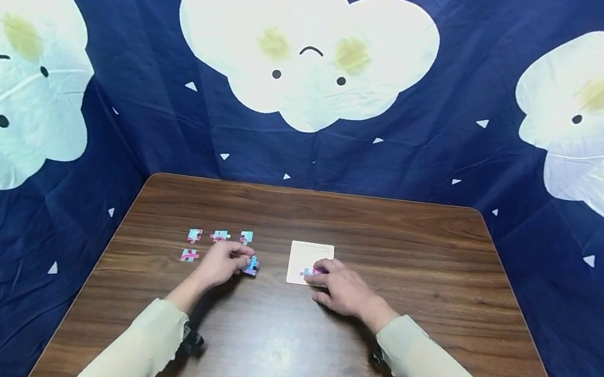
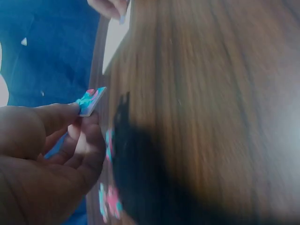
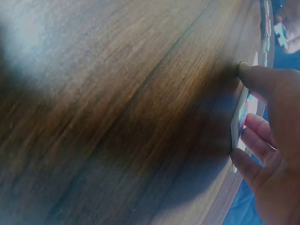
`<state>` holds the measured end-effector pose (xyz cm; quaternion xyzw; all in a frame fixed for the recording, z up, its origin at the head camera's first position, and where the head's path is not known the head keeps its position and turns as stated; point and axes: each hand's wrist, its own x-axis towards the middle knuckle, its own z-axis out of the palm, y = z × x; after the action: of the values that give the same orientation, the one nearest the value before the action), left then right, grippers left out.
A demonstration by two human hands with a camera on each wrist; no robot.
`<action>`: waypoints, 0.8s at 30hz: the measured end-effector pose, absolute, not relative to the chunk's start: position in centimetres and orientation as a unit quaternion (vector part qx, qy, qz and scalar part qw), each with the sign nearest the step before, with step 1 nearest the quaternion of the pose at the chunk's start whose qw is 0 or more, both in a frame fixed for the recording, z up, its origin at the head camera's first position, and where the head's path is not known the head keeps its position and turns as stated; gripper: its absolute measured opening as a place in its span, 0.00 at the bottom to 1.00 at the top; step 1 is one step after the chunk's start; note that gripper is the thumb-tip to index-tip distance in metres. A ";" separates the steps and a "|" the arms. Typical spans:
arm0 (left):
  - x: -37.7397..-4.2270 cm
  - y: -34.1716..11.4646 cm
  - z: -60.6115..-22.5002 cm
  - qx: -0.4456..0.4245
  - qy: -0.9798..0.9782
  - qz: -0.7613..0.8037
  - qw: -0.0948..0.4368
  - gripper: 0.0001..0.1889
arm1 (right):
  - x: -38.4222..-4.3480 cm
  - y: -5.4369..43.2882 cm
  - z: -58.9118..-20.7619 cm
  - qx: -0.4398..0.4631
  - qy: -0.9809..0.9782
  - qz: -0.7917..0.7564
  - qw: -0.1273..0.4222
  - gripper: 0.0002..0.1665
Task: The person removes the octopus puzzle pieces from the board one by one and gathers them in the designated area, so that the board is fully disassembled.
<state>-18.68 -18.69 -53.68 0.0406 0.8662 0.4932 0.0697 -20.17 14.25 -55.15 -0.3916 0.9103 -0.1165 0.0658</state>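
A person in pale sleeves (image 1: 444, 369) works with both hands at a brown wood-grain table (image 1: 414, 256), where a white square tray (image 1: 301, 256) lies flat. To the left of the tray, the left hand (image 1: 222, 263) pinches a puzzle piece (image 1: 251, 265) in blue, pink and purple between thumb and fingers, holding it tilted, apart from the tray. At the tray's right side, the right hand (image 1: 346, 288) has its fingers spread and gently bent, reaching over the tray and touching a second piece (image 1: 310, 272), which lies in the tray toward its near edge, partly hidden by the fingers. The right thumb sits by the tray's near right corner. Well to the left of the tray, beyond the held piece, lie four loose pieces (image 1: 220, 236) in blue and pink: three in a row, one nearer the person. Behind the tray and table hangs a navy backdrop (image 1: 124, 47) with upside-down white clouds (image 1: 314, 19)
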 end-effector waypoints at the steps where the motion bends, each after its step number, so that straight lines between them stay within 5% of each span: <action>1: -18.5 -19.2 -53.8 0.041 0.868 0.491 0.067 0.10 | -20.2 14.3 -55.1 -0.390 0.911 -0.115 0.067 0.28; 24: -15.1 -27.1 -54.5 -0.058 0.874 0.473 0.098 0.06 | -20.1 14.4 -55.3 -0.386 0.911 -0.134 0.059 0.27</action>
<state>-15.11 -27.14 -54.50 -0.0577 0.8739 0.4726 0.0984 -20.07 14.37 -55.27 -0.3864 0.9107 -0.1336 0.0593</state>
